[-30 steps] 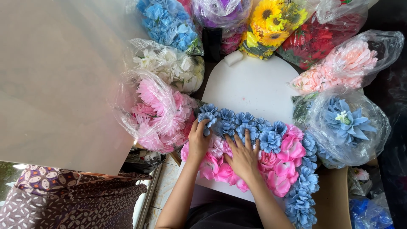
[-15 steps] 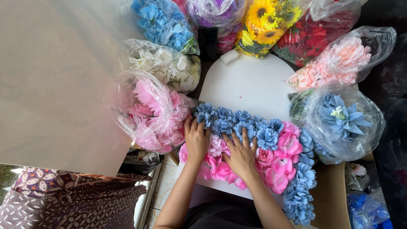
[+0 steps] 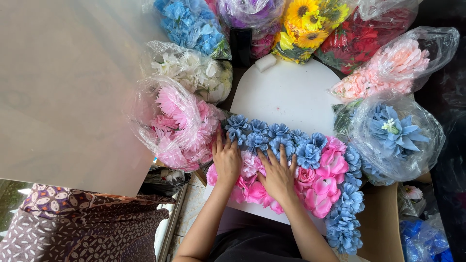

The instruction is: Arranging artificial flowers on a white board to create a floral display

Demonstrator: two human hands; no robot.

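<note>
Head view, looking straight down: I see my left hand [image 3: 226, 160] laid flat, fingers spread, palm pressing on the pink flowers [image 3: 252, 187] at the near edge of the white foam board [image 3: 286, 92]. My right hand [image 3: 278, 175] lies just beside it, also spread and flat, fingertips touching the row of blue flowers [image 3: 272, 138] that runs across the board. Neither hand is grasping anything; both are open and pressing down on blooms already seated.

As far as I can judge, the board is partly covered. A blue row crosses its middle and turns down along the right edge toward the near right corner [image 3: 342, 223], and pink roses [image 3: 325, 182] fill the space inside that border. The whole far half, the rounded end, is bare white with a few specks on it, so I reckon more than half of the surface is left to fill.

Supplies ring the board in clear plastic bags: pink daisy-like flowers [image 3: 177, 126] at the left edge, white flowers [image 3: 194, 73] beyond them, a bag of blue flowers [image 3: 191, 24] at the far left, sunflowers [image 3: 308, 22] at the far edge, red flowers [image 3: 369, 39] beside those, pale pink flowers [image 3: 388, 68] to the right, and large blue flowers [image 3: 393, 133] touching the right edge. A small white foam block [image 3: 266, 62] sits at the far edge.
</note>
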